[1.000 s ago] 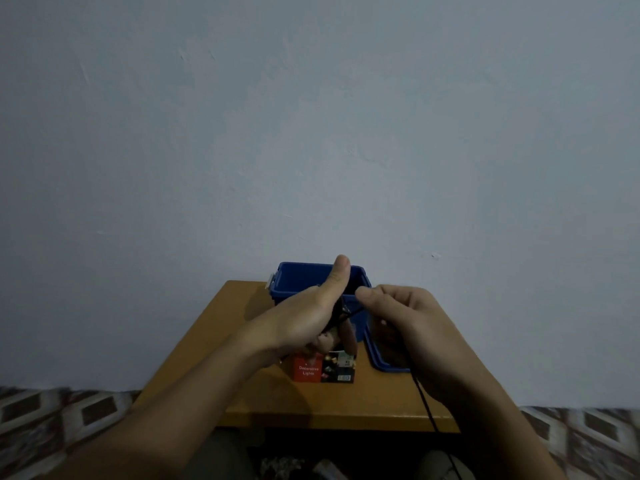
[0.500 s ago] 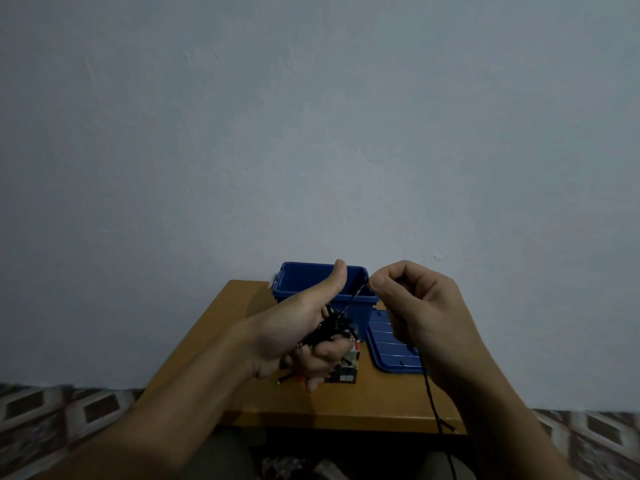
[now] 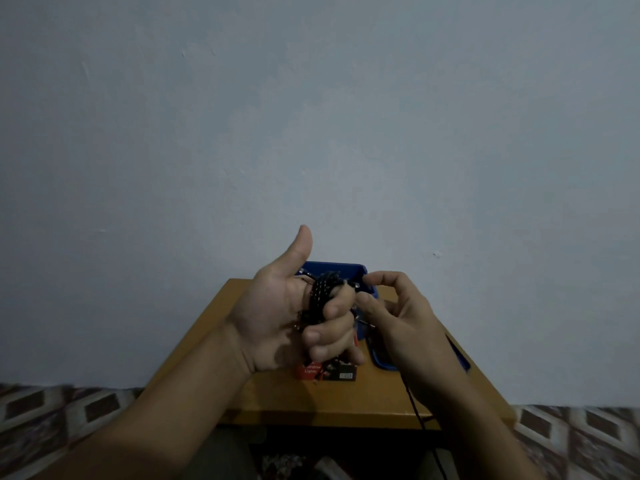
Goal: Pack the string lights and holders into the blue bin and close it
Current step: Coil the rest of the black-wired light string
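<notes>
Head view showed your left hand (image 3: 287, 317) in front of the bin (image 3: 349, 268), fingers curled tight round a black coil of lights (image 3: 320, 294), thumb standing straight up. Your right hand (image 3: 398, 317) sat before the bin's right corner, just beside the coil, forefinger and thumb bent toward each other and pinching the loose strand (image 3: 415, 407) where it left the coil. That strand ran on under your right wrist and dropped past the table (image 3: 277, 400) edge, nearer you than the bin. The lid (image 3: 381, 362) lay flat in front of the bin, to the right, mostly hidden by your right hand. A red and black box (image 3: 332, 372) stood before the bin, under your left fingers
</notes>
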Demonstrator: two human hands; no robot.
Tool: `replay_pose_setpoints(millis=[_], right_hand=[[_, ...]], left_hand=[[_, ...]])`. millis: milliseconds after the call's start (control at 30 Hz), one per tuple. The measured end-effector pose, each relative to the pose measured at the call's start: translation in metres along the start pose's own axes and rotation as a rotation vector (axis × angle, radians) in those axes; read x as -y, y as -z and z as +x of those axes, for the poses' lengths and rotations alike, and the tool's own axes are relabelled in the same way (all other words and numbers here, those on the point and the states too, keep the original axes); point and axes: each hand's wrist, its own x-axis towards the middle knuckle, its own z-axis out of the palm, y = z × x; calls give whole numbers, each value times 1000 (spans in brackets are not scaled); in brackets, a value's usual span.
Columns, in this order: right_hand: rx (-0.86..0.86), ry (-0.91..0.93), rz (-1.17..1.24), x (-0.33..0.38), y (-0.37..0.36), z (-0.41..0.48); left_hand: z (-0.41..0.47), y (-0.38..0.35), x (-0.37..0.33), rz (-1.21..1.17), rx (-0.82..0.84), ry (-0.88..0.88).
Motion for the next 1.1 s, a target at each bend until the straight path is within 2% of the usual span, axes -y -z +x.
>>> replay_pose_setpoints(millis=[233, 300, 467, 733, 900, 1100], right_hand=[[164, 2, -95, -4, 0, -6], [161, 10, -111, -6, 1, -6], [192, -56, -96, -7, 0, -5], [234, -100, -151, -5, 2, -6], [269, -156, -178, -2, 2, -5], [256, -129, -206, 0, 5, -4]], left_hand=[[0, -6, -5, -187, 22, -107], [1, -8, -6, -191, -41, -140], [6, -15, -8, -142, -344, -265], [10, -16, -10, -166, -533, -388], [13, -19, -9, -102, -615, -443], [17, -22, -10, -40, -705, -526]])
